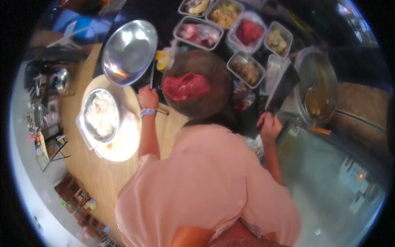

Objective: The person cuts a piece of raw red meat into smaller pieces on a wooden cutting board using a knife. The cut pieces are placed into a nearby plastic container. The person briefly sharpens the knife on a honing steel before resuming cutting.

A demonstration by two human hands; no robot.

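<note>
A cleaver [284, 85] with a broad, dark blade is in my right hand [270, 126], its blade pointing away from me. My left hand [148, 97] is closed around a thin metal tool [152, 74]; whether it is a knife seen edge-on or a sharpening steel, I cannot tell. Between my hands stands a round, dark chopping block [197, 108]. A piece of raw red meat [186, 86] lies across its left part, touched by neither hand.
Clear plastic tubs of food, one with red minced meat [249, 31], stand beyond the block. A large steel bowl [129, 51] is at the far left, above a bowl of white food [101, 115]. To the right sits a metal pot [321, 97] with brownish liquid.
</note>
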